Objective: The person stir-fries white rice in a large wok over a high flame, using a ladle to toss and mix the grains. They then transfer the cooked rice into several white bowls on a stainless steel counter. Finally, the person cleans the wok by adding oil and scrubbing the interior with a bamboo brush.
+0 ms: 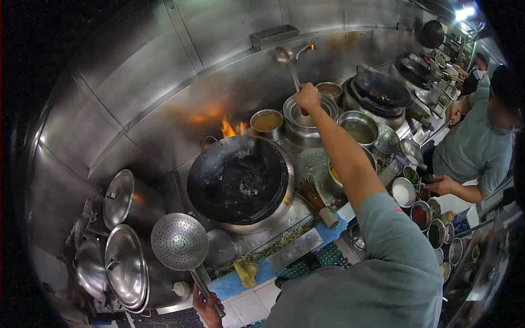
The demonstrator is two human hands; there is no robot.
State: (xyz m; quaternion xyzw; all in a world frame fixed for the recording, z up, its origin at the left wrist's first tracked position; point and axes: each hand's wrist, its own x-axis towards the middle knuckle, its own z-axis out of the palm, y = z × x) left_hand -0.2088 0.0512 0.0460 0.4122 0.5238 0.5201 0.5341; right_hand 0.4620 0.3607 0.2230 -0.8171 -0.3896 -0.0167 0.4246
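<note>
My right hand (307, 98) is stretched far forward and grips the handle of a metal ladle (284, 56), its bowl raised near a tap (304, 48) on the steel back wall. Low in the picture, my left hand (207, 307) is closed around the handle of a perforated metal skimmer (179, 242), held between the lidded pots and the stove. A large black wok (238, 180) sits on the burner before me, with small wet-looking patches inside and flames (230, 129) behind its far rim. Below my right forearm stands a metal pot (310, 119).
Lidded steel pots (127, 268) stand left. A bamboo brush (318, 201) and yellow cloth (246, 274) lie along the stove's front. Pots of liquid (266, 122) and seasoning bowls (404, 192) stand right. A co-worker (475, 139) is beside another wok (381, 90); another person is farther back.
</note>
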